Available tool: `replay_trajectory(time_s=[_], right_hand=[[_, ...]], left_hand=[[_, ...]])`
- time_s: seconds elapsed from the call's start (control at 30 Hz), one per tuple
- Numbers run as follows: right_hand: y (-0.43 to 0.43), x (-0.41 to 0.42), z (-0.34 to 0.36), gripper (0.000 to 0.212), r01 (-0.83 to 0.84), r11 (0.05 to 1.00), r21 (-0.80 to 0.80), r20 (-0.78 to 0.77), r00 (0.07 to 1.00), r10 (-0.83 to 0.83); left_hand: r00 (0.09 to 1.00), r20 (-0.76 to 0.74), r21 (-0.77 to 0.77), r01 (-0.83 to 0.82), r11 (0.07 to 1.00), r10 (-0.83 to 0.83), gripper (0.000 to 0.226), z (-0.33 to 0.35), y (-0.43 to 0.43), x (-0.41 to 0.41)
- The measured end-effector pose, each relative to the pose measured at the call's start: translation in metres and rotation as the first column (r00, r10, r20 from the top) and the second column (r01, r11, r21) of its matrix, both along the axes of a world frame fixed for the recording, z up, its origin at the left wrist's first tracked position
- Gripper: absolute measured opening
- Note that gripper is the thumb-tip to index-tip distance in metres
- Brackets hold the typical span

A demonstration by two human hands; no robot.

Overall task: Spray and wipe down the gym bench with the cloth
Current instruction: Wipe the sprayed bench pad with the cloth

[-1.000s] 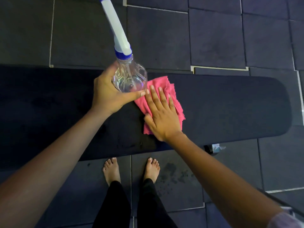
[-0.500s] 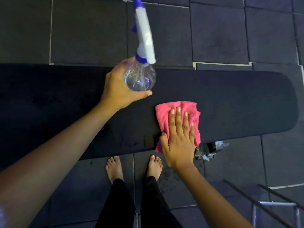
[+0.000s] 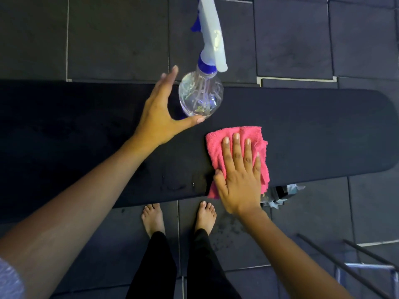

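Note:
A long black padded gym bench (image 3: 313, 134) runs left to right across the view. A clear spray bottle (image 3: 199, 96) with a white and blue trigger head stands upright on it near the far edge. My left hand (image 3: 160, 117) is spread open just left of the bottle, fingers straight, thumb reaching under its base; the fingers are off the bottle. A pink cloth (image 3: 235, 134) lies on the bench near its front edge. My right hand (image 3: 239, 173) presses flat on the cloth with straight fingers.
The floor is dark rubber tiles (image 3: 108, 39). My bare feet (image 3: 179, 219) stand just in front of the bench. A bench leg with crumpled wrap (image 3: 280, 195) shows under the front edge. Metal bars (image 3: 356, 264) sit at the lower right.
My left hand, which gripped the bottle, has opened and drawn back to the left, leaving it standing on the bench. My right hand slid the cloth from beside the bottle toward the front edge.

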State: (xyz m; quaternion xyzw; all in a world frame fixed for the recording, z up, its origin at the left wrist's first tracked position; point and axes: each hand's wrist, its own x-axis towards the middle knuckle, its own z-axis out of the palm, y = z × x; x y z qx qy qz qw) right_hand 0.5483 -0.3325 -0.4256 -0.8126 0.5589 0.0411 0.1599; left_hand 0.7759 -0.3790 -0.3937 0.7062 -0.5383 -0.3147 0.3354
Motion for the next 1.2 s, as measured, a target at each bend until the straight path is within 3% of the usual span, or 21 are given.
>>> replay_trajectory(time_s=[0.13,0.27,0.33,0.47,0.53,0.77,0.93,1.1,1.2], right_hand=[[-0.029,0.000,0.000,0.071,-0.080,0.997,-0.009,-0.046,0.996,0.079],[-0.023,0.013,-0.002,0.071,0.055,0.998,-0.026,-0.046,0.997,-0.056],[-0.006,0.022,-0.002,0.073,0.028,0.999,-0.031,-0.042,0.999,-0.029],[0.024,0.026,-0.004,0.072,-0.332,0.943,-0.030,-0.006,0.943,0.332],[0.016,0.021,-0.005,0.070,-0.390,0.920,-0.049,0.000,0.921,0.390],[0.030,0.054,-0.001,0.072,-0.047,0.999,-0.011,0.023,0.999,0.048],[0.030,0.069,-0.002,0.070,-0.448,0.894,0.025,0.109,0.890,0.443],[0.001,0.083,-0.001,0.067,-0.289,0.957,0.004,0.138,0.948,0.286],[0.015,0.082,-0.001,0.068,-0.326,0.945,0.019,0.159,0.934,0.319]], left_hand=[[0.956,0.287,0.059,0.051,0.997,-0.066,0.070,-0.030,0.040,0.027],[0.869,0.471,0.106,0.113,0.988,-0.150,0.062,-0.042,0.081,0.031],[0.858,0.488,0.138,0.105,0.985,-0.160,0.061,-0.041,0.091,0.029],[0.857,0.487,0.153,0.108,0.982,-0.170,0.060,-0.038,0.097,0.028],[0.867,0.471,0.156,0.101,0.983,-0.164,0.058,-0.038,0.097,0.029],[0.851,0.509,0.169,0.053,0.984,-0.133,0.059,-0.038,0.129,0.029],[0.848,0.509,0.158,0.078,0.984,-0.149,0.056,-0.038,0.135,0.036],[0.838,0.526,0.142,0.084,0.986,-0.147,0.054,-0.040,0.138,0.038],[0.846,0.513,0.148,0.075,0.986,-0.142,0.054,-0.040,0.138,0.038]])
